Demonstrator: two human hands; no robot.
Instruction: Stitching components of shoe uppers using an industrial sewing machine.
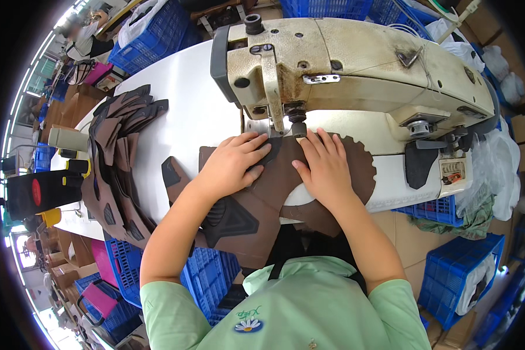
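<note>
A brown cut panel [356, 166] with a notched, scalloped edge and black patches lies on the sewing machine's white table. My left hand [233, 160] presses on it with fingers spread, the fingertips by a small black patch just left of the presser foot. On the other side my right hand [325, 169] rests with fingers stretched out, its index fingertip close to the dark foot [298, 128]. Above both hands stands the worn cream sewing machine [356, 64]. The needle point cannot be made out. A black, ridged triangular patch [233, 224] shows on the panel below my left forearm.
A pile of brown and black panels [119, 157] lies at the table's left. A black piece [420, 165] sits at the right, beside a small parts tray [452, 172]. Blue crates [458, 280] stand around the table. Another person [90, 38] is far off at upper left.
</note>
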